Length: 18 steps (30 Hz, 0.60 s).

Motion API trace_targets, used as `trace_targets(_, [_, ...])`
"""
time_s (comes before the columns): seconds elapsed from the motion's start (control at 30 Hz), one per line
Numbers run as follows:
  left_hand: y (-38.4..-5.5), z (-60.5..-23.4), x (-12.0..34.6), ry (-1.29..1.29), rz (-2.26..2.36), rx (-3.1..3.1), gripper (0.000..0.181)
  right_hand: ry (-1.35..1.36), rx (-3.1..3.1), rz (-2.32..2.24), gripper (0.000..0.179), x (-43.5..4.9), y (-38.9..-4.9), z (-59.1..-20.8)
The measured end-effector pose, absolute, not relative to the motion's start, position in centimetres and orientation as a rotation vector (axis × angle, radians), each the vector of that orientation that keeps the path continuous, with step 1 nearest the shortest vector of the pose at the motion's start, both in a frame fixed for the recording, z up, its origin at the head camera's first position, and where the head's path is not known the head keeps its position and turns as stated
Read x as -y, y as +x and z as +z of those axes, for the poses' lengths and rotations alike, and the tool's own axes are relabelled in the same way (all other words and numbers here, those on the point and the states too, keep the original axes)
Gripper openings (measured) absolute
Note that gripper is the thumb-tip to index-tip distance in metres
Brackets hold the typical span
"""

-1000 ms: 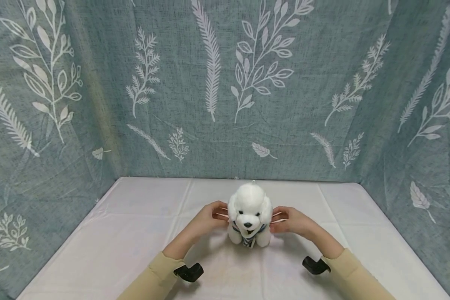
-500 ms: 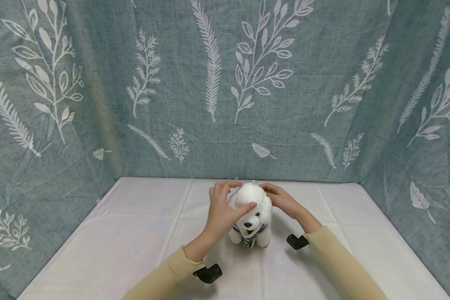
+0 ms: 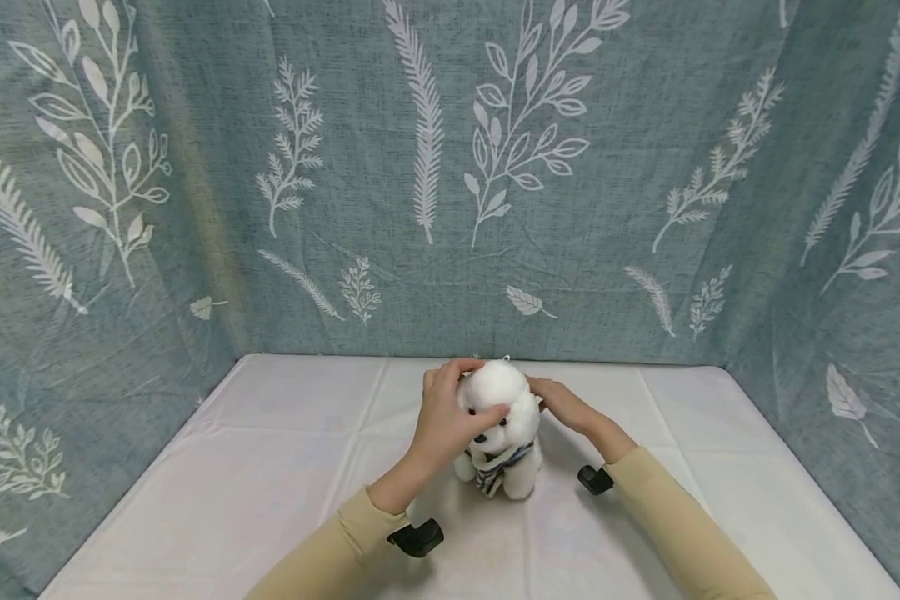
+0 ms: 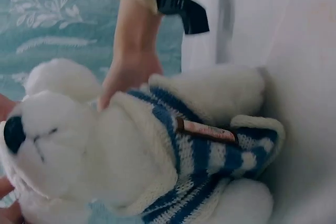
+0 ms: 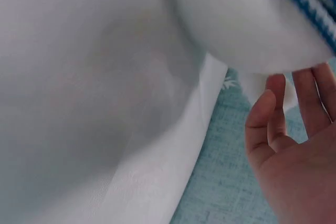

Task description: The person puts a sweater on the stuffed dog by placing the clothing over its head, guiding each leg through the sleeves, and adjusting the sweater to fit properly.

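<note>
A white plush dog in a blue-and-white striped knit garment stands upright on the white cloth, its head tilted and turned toward my left. My left hand grips the head, thumb across the face and fingers round the top and far side. In the left wrist view only some fingertips show at the left edge. My right hand is at the dog's other side, toward its back, with the fingertips partly hidden. The right wrist view has the right hand with loosely bent fingers right at the white fur.
A white cloth with fold lines covers the tabletop. Grey-green fabric with white leaf prints hangs along the back and both sides, and the dog is near the back edge. Black wrist cameras sit below both sleeves.
Both hands have moved up from the dog's lower sides, the left onto its head and the right toward its back. Over the last half second the dog has turned to my left.
</note>
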<state>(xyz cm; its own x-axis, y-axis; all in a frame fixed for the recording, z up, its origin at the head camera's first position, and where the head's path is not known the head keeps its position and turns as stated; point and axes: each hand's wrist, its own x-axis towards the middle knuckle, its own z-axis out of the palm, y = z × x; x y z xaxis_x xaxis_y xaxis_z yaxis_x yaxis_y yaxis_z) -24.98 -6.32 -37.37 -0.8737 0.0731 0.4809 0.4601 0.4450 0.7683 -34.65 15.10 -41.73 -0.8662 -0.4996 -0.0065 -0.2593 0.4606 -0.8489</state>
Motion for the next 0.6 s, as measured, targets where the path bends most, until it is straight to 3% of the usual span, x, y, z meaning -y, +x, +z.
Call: trace_targets(0.6, [-28.8,-36.4,12.4,-0.461,-1.485,2.415,0.033,-0.717,-2.645,-1.271,0.043,-16.1,-32.4,-41.8])
